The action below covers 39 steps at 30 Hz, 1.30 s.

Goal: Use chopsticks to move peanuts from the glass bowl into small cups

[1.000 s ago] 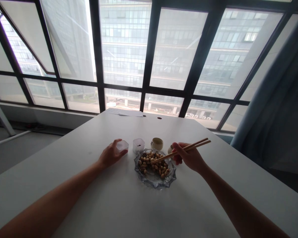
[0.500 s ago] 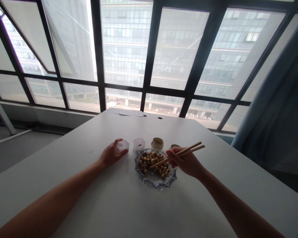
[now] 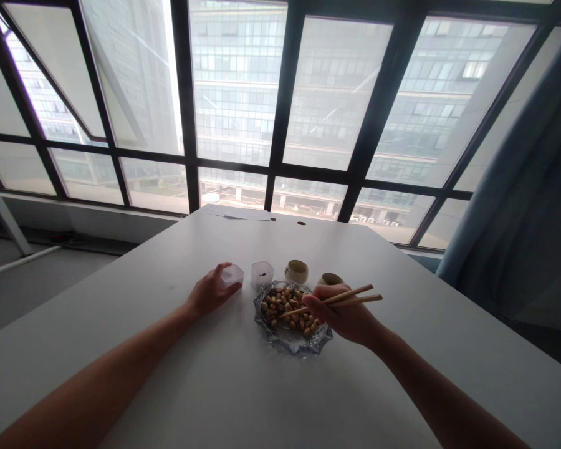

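Between the thumb and fingers of my left hand [image 3: 212, 289] is a small clear plastic cup [image 3: 234, 275], standing on the table. My right hand [image 3: 341, 310] is closed around a pair of wooden chopsticks [image 3: 355, 299]. Their tips reach down among pistachios [image 3: 277, 302] in a scalloped glass bowl [image 3: 293, 349]; whether they pinch a nut is too small to tell. Just behind the bowl stands a second clear cup [image 3: 262, 277] with a few dark bits inside. Beside it are a tan cup [image 3: 297, 271] with dark marks and another tan cup [image 3: 331, 279], partly hidden by my right hand.
The white table [image 3: 177, 374] stretches away to a large window with black frames. Papers [image 3: 238, 213] lie at its far edge near two dark round holes. A blue curtain [image 3: 509, 168] hangs at the right.
My right hand has shifted slightly down and left, tilting the chopsticks flatter and uncovering more of the right tan cup. My left hand and its cup have stayed put.
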{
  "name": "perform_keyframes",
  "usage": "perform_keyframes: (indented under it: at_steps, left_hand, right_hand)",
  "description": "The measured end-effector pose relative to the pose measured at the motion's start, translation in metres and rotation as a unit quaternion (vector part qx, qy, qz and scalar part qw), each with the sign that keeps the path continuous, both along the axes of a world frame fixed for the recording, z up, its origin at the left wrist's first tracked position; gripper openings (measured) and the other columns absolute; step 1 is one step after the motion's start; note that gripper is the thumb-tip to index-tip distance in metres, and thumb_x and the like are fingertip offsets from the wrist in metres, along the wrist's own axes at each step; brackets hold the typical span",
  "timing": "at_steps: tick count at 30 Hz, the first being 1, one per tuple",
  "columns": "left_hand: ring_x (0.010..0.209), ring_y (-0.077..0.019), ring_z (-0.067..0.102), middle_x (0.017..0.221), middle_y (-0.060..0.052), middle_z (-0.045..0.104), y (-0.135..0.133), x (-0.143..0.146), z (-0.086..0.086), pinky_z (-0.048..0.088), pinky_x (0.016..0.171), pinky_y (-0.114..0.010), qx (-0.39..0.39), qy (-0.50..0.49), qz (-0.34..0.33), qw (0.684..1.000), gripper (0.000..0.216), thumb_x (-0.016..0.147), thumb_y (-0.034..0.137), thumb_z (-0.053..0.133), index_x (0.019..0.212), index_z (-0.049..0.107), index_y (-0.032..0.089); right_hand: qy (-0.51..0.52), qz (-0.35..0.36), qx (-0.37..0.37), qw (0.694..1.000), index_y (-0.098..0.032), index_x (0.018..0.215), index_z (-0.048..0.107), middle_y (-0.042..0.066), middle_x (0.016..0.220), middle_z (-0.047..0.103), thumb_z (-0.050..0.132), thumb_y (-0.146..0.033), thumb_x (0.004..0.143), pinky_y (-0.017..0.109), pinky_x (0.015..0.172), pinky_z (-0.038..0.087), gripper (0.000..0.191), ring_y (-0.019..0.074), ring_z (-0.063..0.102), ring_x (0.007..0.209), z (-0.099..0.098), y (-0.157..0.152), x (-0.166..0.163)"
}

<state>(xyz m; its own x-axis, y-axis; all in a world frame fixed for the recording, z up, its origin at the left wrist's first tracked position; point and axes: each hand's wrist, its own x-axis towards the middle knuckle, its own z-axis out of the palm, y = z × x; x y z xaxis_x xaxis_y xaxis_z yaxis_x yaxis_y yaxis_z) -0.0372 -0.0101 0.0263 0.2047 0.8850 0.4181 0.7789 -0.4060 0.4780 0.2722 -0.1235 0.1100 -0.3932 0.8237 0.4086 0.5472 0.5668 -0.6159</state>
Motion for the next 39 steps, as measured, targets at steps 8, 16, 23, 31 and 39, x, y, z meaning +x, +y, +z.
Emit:
perform_keyframes:
  at_steps: [8,16,23,31,39]
  left_hand:
    - [0.099,-0.03,0.069,0.122,-0.014,0.068,0.0,0.0,0.0,0.054,0.084,-0.041,-0.001,-0.005,-0.002,1.0,0.064,0.083,0.06,0.056,0.132,0.049,0.021]
    - [0.101,-0.0292,0.069,0.124,-0.013,0.068,0.0,0.0,-0.001,0.054,0.086,-0.042,-0.001,-0.012,-0.005,1.0,0.062,0.083,0.058,0.058,0.133,0.049,0.023]
    - [0.1,-0.0304,0.069,0.121,-0.014,0.068,0.0,-0.001,-0.002,0.054,0.084,-0.042,-0.004,-0.003,-0.004,1.0,0.065,0.083,0.061,0.056,0.134,0.048,0.021]
    - [0.097,-0.0289,0.069,0.118,-0.013,0.069,0.002,-0.003,-0.005,0.053,0.084,-0.041,-0.002,0.0,0.0,1.0,0.065,0.083,0.062,0.055,0.133,0.048,0.022]
    - [0.098,-0.0288,0.069,0.117,-0.012,0.07,0.001,-0.002,-0.004,0.053,0.085,-0.04,-0.006,-0.003,0.0,1.0,0.065,0.083,0.062,0.055,0.135,0.048,0.023]
  right_hand:
    - [-0.034,-0.024,0.027,0.999,-0.021,0.062,0.055,0.001,0.052,0.057,0.044,-0.06,0.096,0.024,0.044,0.038,0.053,0.0123,0.051,0.046,-0.001,0.001,0.004]
    - [-0.005,-0.055,-0.004,0.998,-0.021,0.065,0.055,0.001,0.055,0.059,0.044,-0.059,0.096,0.023,0.044,0.042,0.051,0.0134,0.055,0.047,-0.007,0.004,0.006]
    - [0.1,-0.083,-0.06,0.99,-0.019,0.065,0.055,0.0,0.052,0.058,0.049,-0.064,0.092,0.023,0.04,0.045,0.052,0.0131,0.057,0.043,-0.018,0.014,0.009]
    - [0.163,-0.132,-0.068,0.975,-0.018,0.063,0.057,0.0,0.045,0.058,0.053,-0.072,0.085,0.019,0.034,0.04,0.058,0.011,0.054,0.035,-0.014,0.016,0.015]
    - [0.169,-0.135,-0.095,0.972,-0.018,0.063,0.058,0.001,0.046,0.06,0.056,-0.076,0.079,0.02,0.035,0.04,0.061,0.0113,0.055,0.035,-0.014,0.019,0.012]
